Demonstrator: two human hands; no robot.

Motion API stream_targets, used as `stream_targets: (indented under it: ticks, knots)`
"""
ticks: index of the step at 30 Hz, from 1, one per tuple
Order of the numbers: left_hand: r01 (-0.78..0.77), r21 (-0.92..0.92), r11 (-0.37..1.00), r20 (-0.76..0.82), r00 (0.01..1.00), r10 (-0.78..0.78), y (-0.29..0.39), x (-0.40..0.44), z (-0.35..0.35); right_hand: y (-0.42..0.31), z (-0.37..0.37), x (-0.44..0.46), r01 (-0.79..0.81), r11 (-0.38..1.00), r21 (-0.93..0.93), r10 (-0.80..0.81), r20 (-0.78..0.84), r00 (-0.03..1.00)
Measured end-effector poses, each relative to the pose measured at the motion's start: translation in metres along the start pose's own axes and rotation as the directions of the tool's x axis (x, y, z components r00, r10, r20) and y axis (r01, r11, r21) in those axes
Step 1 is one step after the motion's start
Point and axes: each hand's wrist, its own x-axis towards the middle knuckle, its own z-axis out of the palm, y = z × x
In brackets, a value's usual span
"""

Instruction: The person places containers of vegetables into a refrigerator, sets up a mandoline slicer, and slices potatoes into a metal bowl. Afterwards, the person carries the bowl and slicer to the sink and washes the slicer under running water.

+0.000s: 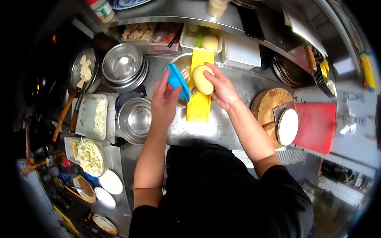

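My left hand [164, 97] is closed around a blue hand guard [178, 82], which is tilted and has a little red showing near its underside. In my right hand [224, 89] is a peeled yellow potato [203, 80], gripped from the right with the thumb across its top. Under the potato, a yellow mandoline slicer [198, 109] lies lengthwise over a metal bowl [178, 60]. Pale slices show inside the bowl beside the slicer. Whether the potato touches the slicer, I cannot tell.
To the left are stacked metal bowls [123, 62], another metal bowl [137, 121] and a tray of shredded vegetable [100, 115]. On the right stand a round wooden chopping block [265, 104] with a cleaver and a red cutting board [315, 127]. A metal shelf [174, 15] overhangs the back.
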Motion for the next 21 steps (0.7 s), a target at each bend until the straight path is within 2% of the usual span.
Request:
stream_targets:
  ticks: [1, 3, 4, 5, 6, 8, 9, 12, 13, 14, 15, 16, 17, 18, 19, 20, 21]
  knots:
    - [-0.02, 0.02, 1.0, 0.004, 1.0, 0.02, 0.005, 0.002, 0.001, -0.001, 0.0, -0.007, 0.02, 1.0, 0.018, -0.02, 0.003, 1.0]
    - [0.04, 0.074, 0.996, 0.017, 0.999, -0.041, 0.01, -0.001, 0.01, -0.006, 0.0, -0.019, 0.058, 0.997, 0.05, -0.058, 0.009, 0.998]
    - [0.072, 0.101, 0.992, 0.02, 0.997, -0.074, 0.01, -0.004, 0.015, 0.001, 0.0, -0.021, 0.088, 0.996, -0.023, -0.088, 0.028, 0.996]
    - [0.0, 0.115, 0.993, 0.123, 0.992, -0.015, 0.006, -0.01, 0.028, 0.015, 0.002, -0.022, 0.115, 0.989, -0.096, -0.111, 0.047, 0.993]
    - [0.0, 0.116, 0.993, 0.135, 0.991, -0.015, 0.003, -0.015, 0.035, 0.025, 0.001, -0.024, 0.14, 0.976, -0.168, -0.131, 0.066, 0.989]
    - [-0.007, 0.12, 0.993, 0.172, 0.985, -0.014, -0.002, -0.019, 0.041, 0.029, -0.003, -0.035, 0.082, 0.989, -0.122, -0.076, 0.056, 0.996]
    - [0.042, 0.234, 0.971, 0.202, 0.975, -0.091, -0.003, -0.022, 0.037, 0.04, -0.012, -0.034, 0.071, 0.991, -0.11, -0.065, 0.058, 0.996]
    - [0.111, 0.167, 0.98, 0.205, 0.968, -0.144, 0.0, -0.029, 0.033, 0.045, -0.013, -0.044, 0.043, 0.998, -0.051, -0.04, 0.057, 0.998]
    - [0.204, 0.095, 0.974, 0.201, 0.955, -0.22, -0.004, -0.029, 0.03, 0.047, -0.016, -0.047, 0.053, 0.998, -0.043, -0.051, 0.049, 0.998]
    - [0.153, 0.169, 0.974, 0.214, 0.959, -0.188, -0.006, -0.028, 0.027, 0.05, -0.018, -0.049, 0.064, 0.997, -0.037, -0.062, 0.043, 0.997]
    - [0.099, 0.241, 0.965, 0.23, 0.961, -0.156, -0.006, -0.025, 0.025, 0.058, -0.032, -0.051, 0.196, 0.943, -0.268, -0.201, 0.008, 0.98]
    - [0.042, 0.309, 0.95, 0.248, 0.961, -0.123, -0.006, -0.023, 0.025, 0.073, -0.047, -0.052, 0.161, 0.949, -0.271, -0.226, -0.226, 0.948]
    - [-0.095, 0.466, 0.88, 0.309, 0.949, -0.061, -0.007, -0.02, 0.026, 0.089, -0.062, -0.053, 0.125, 0.956, -0.266, -0.236, -0.445, 0.864]
    - [-0.233, 0.594, 0.77, 0.376, 0.927, -0.009, -0.009, -0.016, 0.029, 0.098, -0.074, -0.058, 0.086, 0.964, -0.251, -0.232, -0.639, 0.734]
    - [-0.363, 0.689, 0.627, 0.448, 0.894, 0.026, -0.011, -0.014, 0.032, 0.103, -0.08, -0.072, 0.038, 0.999, -0.018, -0.04, -0.69, 0.722]
    - [-0.413, 0.7, 0.583, 0.494, 0.869, 0.021, -0.014, -0.012, 0.037, 0.112, -0.084, -0.086, -0.006, 0.976, 0.217, 0.158, -0.693, 0.703]
    - [-0.461, 0.706, 0.538, 0.538, 0.843, 0.015, -0.019, -0.012, 0.047, 0.126, -0.086, -0.092, -0.094, 0.92, 0.38, 0.319, -0.59, 0.741]
